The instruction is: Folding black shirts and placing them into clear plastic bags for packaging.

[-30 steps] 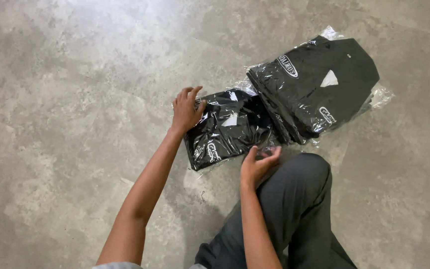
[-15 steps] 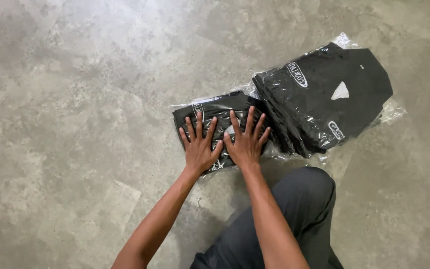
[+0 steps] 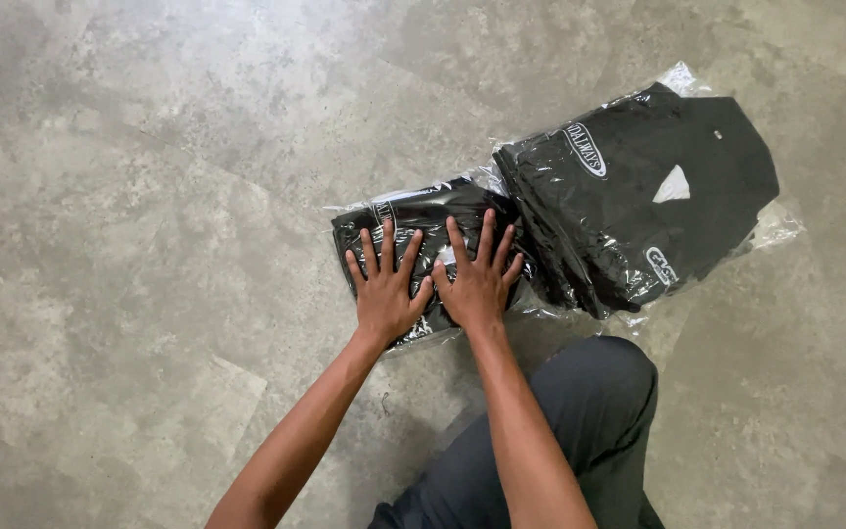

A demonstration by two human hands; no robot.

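Note:
A small black folded garment in a clear plastic bag (image 3: 413, 217) lies on the concrete floor. My left hand (image 3: 384, 289) and my right hand (image 3: 477, 279) lie flat on top of it, side by side, fingers spread, pressing down. Just to its right, touching it, sits a stack of larger black garments in clear plastic bags (image 3: 638, 196), with white oval marks and a white triangle on the top one.
Grey mottled concrete floor (image 3: 149, 196) fills the view. My bent knee in dark grey trousers (image 3: 580, 421) is at the bottom, just below the stack of garments.
A second ago my left hand held the small bag's far corner and my right hand was at its near edge. Both hands then came down flat on it; since half a second ago they barely moved.

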